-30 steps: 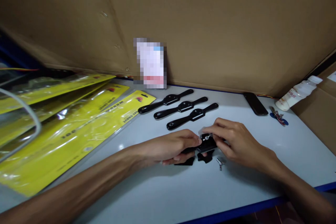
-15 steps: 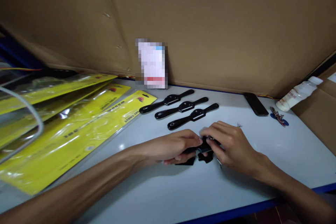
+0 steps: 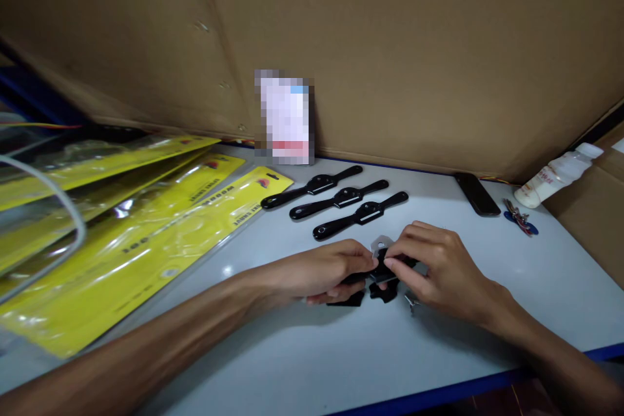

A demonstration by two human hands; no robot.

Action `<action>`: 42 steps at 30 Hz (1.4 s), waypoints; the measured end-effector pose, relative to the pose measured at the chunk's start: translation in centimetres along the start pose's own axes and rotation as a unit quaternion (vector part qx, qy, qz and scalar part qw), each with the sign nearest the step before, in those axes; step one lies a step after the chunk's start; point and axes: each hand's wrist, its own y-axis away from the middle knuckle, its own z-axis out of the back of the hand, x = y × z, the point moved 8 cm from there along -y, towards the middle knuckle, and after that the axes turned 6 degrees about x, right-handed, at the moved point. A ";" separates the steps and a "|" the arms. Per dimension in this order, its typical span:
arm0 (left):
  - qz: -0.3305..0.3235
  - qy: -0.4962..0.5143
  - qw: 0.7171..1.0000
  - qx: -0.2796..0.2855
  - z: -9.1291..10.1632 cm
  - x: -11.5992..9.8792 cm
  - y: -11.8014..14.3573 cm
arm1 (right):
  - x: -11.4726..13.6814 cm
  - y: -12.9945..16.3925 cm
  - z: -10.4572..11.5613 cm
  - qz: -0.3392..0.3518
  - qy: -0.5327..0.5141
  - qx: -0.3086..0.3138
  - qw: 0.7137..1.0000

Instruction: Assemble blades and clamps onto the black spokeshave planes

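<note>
My left hand (image 3: 336,268) is closed around the handle of a black spokeshave (image 3: 379,271), held low over the white table. My right hand (image 3: 436,260) pinches at the middle of the same tool with thumb and fingertips. A grey metal blade (image 3: 381,243) sticks up past the far edge of its body. Fingers cover most of the tool's centre. Below it lie a notched black plate (image 3: 383,291) and another flat black piece (image 3: 350,299). Small silver screws (image 3: 412,302) rest under my right hand. Three more black spokeshaves (image 3: 358,220) lie in a row beyond my hands.
Yellow blister packages (image 3: 146,240) overlap on the left, with a grey cable (image 3: 68,208) across them. A pixelated card (image 3: 287,120) leans on the cardboard wall (image 3: 390,45). A dark phone (image 3: 476,194), keys (image 3: 521,218) and a tilted bottle (image 3: 556,175) occupy the right back.
My right fingers have shifted slightly back from the blade, so more of its grey plate shows. My left hand keeps its hold. The view has moved a little.
</note>
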 end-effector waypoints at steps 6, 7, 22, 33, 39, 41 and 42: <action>0.004 -0.014 1.000 0.002 -0.1 0.0 0.1 | -0.6 0.0 -0.2 -0.021 -0.023 -0.017 0.999; 0.003 -0.018 1.000 0.005 -0.2 -0.1 0.1 | -0.8 0.0 -0.2 -0.025 -0.039 -0.020 0.999; 0.007 -0.018 1.000 -0.016 0.1 0.1 -0.1 | 1.5 0.0 -0.5 0.118 0.101 -0.022 0.988; 0.014 -0.015 1.000 -0.017 -0.1 -0.1 0.0 | 0.2 -0.1 -1.2 0.008 0.005 -0.005 1.000; 0.008 -0.012 1.000 -0.023 0.0 -0.2 0.0 | 1.2 -0.1 -1.0 0.068 0.094 0.038 0.993; 0.009 -0.013 1.000 -0.021 0.0 -0.2 0.0 | 1.5 -0.1 -0.6 0.084 0.104 0.034 0.990; 0.009 -0.015 1.000 -0.018 -0.1 -0.2 0.0 | 1.6 -0.1 -0.5 0.089 0.099 0.033 0.991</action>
